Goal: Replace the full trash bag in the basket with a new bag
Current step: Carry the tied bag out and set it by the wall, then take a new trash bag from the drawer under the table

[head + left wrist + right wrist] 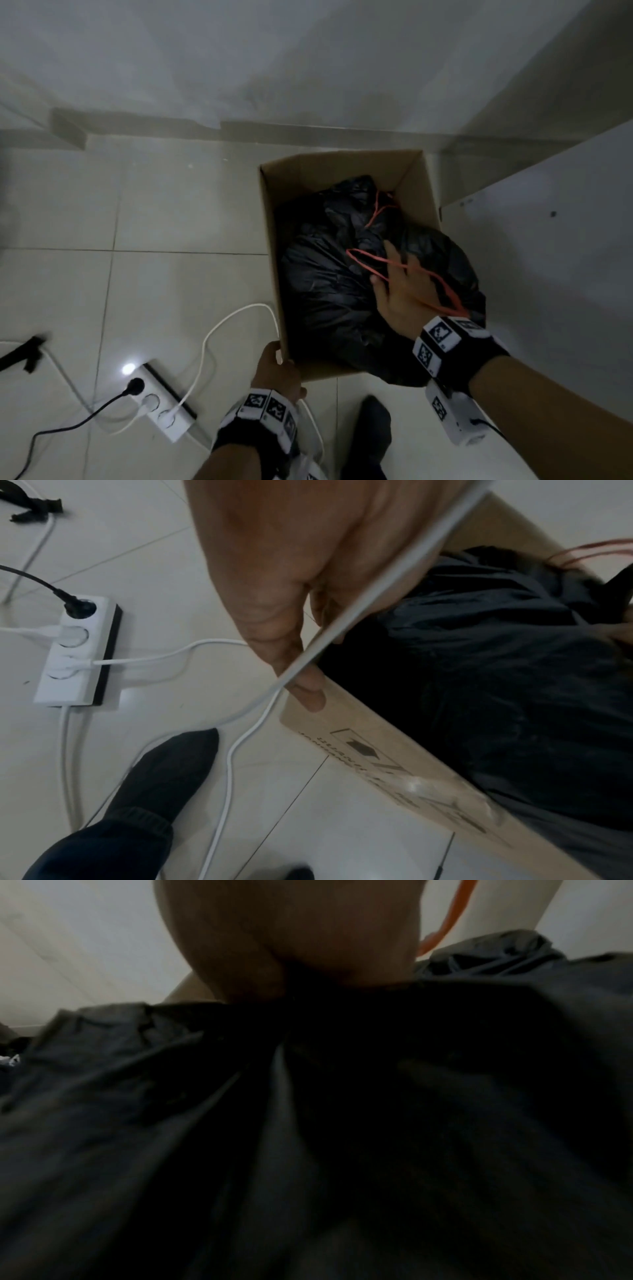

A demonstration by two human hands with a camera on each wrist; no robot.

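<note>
One cardboard box (pixel 346 164) stood open on the tiled floor (pixel 137 222), close to the wall. One full black trash bag (pixel 325 281) sat inside it, bulging over the box's right rim. Orange drawstring (pixel 375 265) on the bag: two loops visible, one up near the far end, one across the middle.

Right hand (pixel 399 301) lay on top of the bag, fingers spread and pointing into the box, palm down on the plastic. The nearer drawstring loop ran across the back of that hand and trailed toward the wrist. Fingers looked mostly straight in the head view; right wrist view was dark and blurred, showing bag plastic bunched up right at the hand, so can't tell whether it had actually pinched the plastic or just pressed on it.

Left hand (pixel 279 371) held the box's near-left corner: thumb (pixel 308 691) over the outside face of the rim, other fingers hidden behind the cardboard. The bag lay just inside that corner, not touching the hand.

Rest of floor: one white power strip (pixel 161 404) left of the box, with one black plug (pixel 137 385) and two white plugs in it. A white cable (pixel 219 329) looped from the strip toward the box's left wall and ran across the left hand. One dark-socked foot (pixel 373 428) near the box's front edge. A small black object (pixel 24 353) lay at far left, not identifiable.
</note>
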